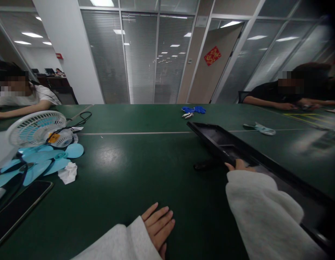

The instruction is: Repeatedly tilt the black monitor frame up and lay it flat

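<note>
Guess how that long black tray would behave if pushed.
The black tray looks fairly stiff, since its long sides run straight. It would probably slide rather than roll, given its angular shape, and the glossy table may offer little grip.

The black tray (pixel 275 170) is long and shallow, with raised rims. It extends diagonally from right of center to the lower right.

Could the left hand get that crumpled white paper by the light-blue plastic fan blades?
Probably yes, with a stretch: the bare left hand seems to hold nothing, and only smooth green tabletop lies between it and the crumpled white paper.
</note>
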### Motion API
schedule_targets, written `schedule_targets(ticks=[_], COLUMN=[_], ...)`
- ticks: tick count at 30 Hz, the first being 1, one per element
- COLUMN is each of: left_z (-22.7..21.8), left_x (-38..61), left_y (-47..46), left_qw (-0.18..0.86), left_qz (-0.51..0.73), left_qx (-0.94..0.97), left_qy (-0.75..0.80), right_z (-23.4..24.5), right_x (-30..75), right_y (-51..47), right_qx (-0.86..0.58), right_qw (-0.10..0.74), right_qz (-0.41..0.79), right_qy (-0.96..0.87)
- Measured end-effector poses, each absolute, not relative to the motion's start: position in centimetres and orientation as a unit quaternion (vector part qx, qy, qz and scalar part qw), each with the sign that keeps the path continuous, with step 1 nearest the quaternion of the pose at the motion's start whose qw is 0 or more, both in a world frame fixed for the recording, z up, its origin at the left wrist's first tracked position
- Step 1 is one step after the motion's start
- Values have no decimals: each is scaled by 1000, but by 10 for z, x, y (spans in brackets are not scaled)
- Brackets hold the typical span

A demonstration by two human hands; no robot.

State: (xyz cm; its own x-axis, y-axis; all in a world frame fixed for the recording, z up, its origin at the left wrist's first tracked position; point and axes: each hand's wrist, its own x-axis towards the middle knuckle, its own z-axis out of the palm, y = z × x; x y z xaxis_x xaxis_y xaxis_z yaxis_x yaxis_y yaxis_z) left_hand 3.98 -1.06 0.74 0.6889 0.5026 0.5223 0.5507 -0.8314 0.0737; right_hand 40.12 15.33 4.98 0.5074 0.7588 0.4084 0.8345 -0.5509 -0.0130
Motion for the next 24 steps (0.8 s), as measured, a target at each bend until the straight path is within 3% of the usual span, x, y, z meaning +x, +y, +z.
schedule_targets(ticks=[12,24], left_z=[0,-2], left_x=[44,43], left_y=[-9,-12], left_qw=[51,35], left_qz=[-291,-281], left_qx=[-912,-910], left_qy=[-283,-301], right_z=[67,86], right_x=[441,467], right_y=[159,160], right_qx=[-876,-858], right_qw=[44,39], right_qz=[-82,-75], right_qy=[-474,-507])
